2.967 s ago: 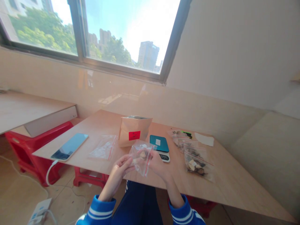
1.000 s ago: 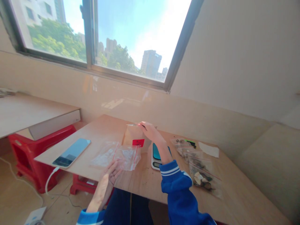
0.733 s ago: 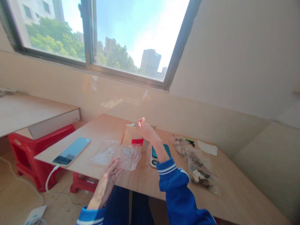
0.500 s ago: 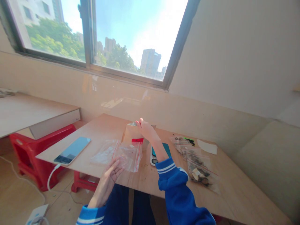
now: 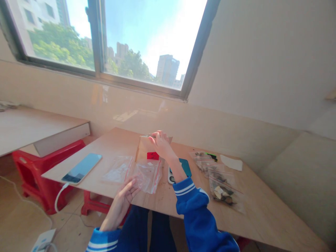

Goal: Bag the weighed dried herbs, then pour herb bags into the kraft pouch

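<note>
My left hand [image 5: 128, 189] pinches the near left edge of a clear zip bag [image 5: 151, 178] with a red seal line, which lies at the table's front edge. Behind it stands a brown paper bag or box [image 5: 143, 147] with a red label [image 5: 152, 156]. My right hand [image 5: 160, 144] is at its top opening, fingers bent over the rim; whatever they grip is hidden. Under my right forearm is a small white scale [image 5: 171, 178] with a teal top. Another clear zip bag [image 5: 118, 169] lies flat to the left.
Filled zip bags [image 5: 223, 194] with dark dried pieces lie on the right, near a black and green item [image 5: 212, 156] and a white paper piece [image 5: 231, 162]. A plugged-in phone [image 5: 82, 168] lies at the left. Red stools [image 5: 39, 178] stand below, left of the table [image 5: 262, 210].
My right hand has turned and its raised fingers have come down over the brown package's opening. My left hand stays at the clear bag, shifted only slightly.
</note>
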A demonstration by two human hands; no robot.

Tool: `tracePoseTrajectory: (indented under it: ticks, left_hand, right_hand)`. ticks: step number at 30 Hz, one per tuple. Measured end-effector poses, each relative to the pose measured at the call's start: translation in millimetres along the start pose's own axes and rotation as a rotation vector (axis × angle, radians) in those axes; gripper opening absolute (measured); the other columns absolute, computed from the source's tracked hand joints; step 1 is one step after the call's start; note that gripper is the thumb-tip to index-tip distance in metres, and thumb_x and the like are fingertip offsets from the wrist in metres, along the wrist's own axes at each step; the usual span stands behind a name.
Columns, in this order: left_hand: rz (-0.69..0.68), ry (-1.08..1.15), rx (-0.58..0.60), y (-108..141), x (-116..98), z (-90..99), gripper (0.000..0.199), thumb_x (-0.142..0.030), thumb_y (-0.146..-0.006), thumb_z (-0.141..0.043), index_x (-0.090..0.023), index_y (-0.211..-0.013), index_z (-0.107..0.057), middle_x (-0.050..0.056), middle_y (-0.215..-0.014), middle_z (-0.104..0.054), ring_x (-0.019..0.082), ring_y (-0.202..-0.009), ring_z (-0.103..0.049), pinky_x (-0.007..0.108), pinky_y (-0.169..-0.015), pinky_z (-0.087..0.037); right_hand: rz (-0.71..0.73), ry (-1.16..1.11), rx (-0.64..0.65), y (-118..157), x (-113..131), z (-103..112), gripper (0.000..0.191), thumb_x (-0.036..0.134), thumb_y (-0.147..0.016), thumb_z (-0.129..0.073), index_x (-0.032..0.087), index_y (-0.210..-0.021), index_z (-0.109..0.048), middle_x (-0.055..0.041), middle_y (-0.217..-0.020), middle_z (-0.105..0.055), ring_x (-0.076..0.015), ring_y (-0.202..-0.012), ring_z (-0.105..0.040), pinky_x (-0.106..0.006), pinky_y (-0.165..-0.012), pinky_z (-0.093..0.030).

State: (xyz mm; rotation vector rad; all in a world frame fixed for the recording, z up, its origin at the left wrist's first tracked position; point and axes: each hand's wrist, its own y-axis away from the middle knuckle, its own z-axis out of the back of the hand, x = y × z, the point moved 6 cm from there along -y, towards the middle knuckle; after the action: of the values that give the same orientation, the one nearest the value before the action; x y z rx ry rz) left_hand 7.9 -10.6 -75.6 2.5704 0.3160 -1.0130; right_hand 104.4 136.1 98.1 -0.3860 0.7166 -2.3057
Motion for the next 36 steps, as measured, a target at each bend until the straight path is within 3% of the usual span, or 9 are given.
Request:
tracePoseTrajectory:
  ticks: [5,9,13,17,19,24,28,32,36]
  left_hand:
    - [0.025,0.001,0.022,3,-1,-2.2,0.022,-0.01,-0.075,-0.067,-0.013,-0.096,-0.073,0.013,-0.112,-0.071,0.023,-0.095,-0.07,0.032,-0.086,-0.057]
    - [0.014,-0.016,0.065,3,-1,-2.4,0.027,-0.012,-0.076,-0.067,-0.015,-0.103,-0.072,0.012,-0.122,-0.067,0.024,-0.102,-0.068,0.033,-0.089,-0.056]
    - [0.008,-0.056,0.199,6,-2,-9.5,0.032,-0.021,-0.076,-0.071,-0.017,-0.108,-0.071,0.011,-0.122,-0.068,0.025,-0.11,-0.064,0.033,-0.094,-0.053]
    - [0.025,-0.131,0.251,10,-5,-15.1,0.036,-0.028,-0.07,-0.077,-0.016,-0.104,-0.072,0.012,-0.119,-0.069,0.027,-0.113,-0.063,0.031,-0.093,-0.052]
    - [0.03,-0.177,0.23,9,-6,-13.9,0.042,-0.03,-0.066,-0.081,-0.015,-0.104,-0.072,0.014,-0.115,-0.07,0.027,-0.11,-0.064,0.033,-0.095,-0.051]
    - [-0.029,-0.261,0.177,4,-17,-5.9,0.055,-0.032,-0.062,-0.083,-0.015,-0.112,-0.068,0.015,-0.109,-0.073,0.028,-0.113,-0.063,0.037,-0.101,-0.046]
    - [-0.046,-0.344,0.15,1,-30,5.9,0.06,-0.033,-0.06,-0.084,-0.014,-0.114,-0.066,0.017,-0.108,-0.073,0.031,-0.107,-0.066,0.041,-0.098,-0.049]
    - [-0.074,-0.364,0.063,0,-55,33.3,0.059,-0.033,-0.057,-0.085,-0.015,-0.11,-0.067,0.015,-0.103,-0.074,0.029,-0.1,-0.069,0.036,-0.092,-0.052]
    - [-0.132,-0.375,-0.184,5,-90,70.4,0.044,-0.024,-0.063,-0.079,-0.022,-0.106,-0.069,0.006,-0.105,-0.075,0.025,-0.097,-0.07,0.03,-0.087,-0.054]
  right_hand:
    - [-0.072,-0.191,-0.136,11,-4,18,0.029,0.033,-0.098,-0.041,0.017,-0.118,-0.053,-0.0133,-0.13,-0.05,-0.0234,-0.12,-0.047,-0.04,-0.102,-0.034]
    - [-0.185,-0.425,-0.221,39,-16,29,0.027,0.03,-0.097,-0.035,0.019,-0.1,-0.06,-0.0099,-0.107,-0.062,-0.0213,-0.105,-0.055,-0.037,-0.095,-0.04]
    - [-0.366,-0.628,0.041,72,-25,3,0.027,0.04,-0.092,-0.046,0.02,-0.089,-0.063,-0.0048,-0.086,-0.068,-0.019,-0.077,-0.062,-0.032,-0.074,-0.047]
    - [-0.383,-0.776,0.19,86,-30,-18,0.023,0.041,-0.075,-0.068,0.018,-0.076,-0.065,-0.003,-0.074,-0.069,-0.0185,-0.069,-0.063,-0.029,-0.065,-0.048]
    - [-0.39,-0.794,0.162,85,-37,-19,0.025,0.042,-0.075,-0.066,0.017,-0.075,-0.065,-0.0034,-0.075,-0.069,-0.0183,-0.07,-0.063,-0.029,-0.064,-0.048]
    - [-0.437,-0.887,-0.05,75,-48,-8,0.027,0.044,-0.076,-0.062,0.017,-0.074,-0.062,-0.0048,-0.077,-0.067,-0.0165,-0.067,-0.061,-0.028,-0.062,-0.048]
    - [-0.448,-0.904,-0.096,85,-51,-10,0.03,0.047,-0.075,-0.064,0.017,-0.08,-0.065,-0.0053,-0.08,-0.069,-0.0179,-0.071,-0.063,-0.029,-0.066,-0.049]
    - [-0.595,-0.667,-0.116,125,-98,-12,0.047,0.057,-0.086,-0.043,0.016,-0.088,-0.066,-0.0083,-0.081,-0.071,-0.0194,-0.068,-0.065,-0.03,-0.061,-0.05]
    - [-0.734,-0.305,-0.161,183,-176,15,0.037,0.039,-0.086,-0.04,0.013,-0.097,-0.064,-0.0155,-0.1,-0.071,-0.0245,-0.09,-0.066,-0.035,-0.078,-0.05]
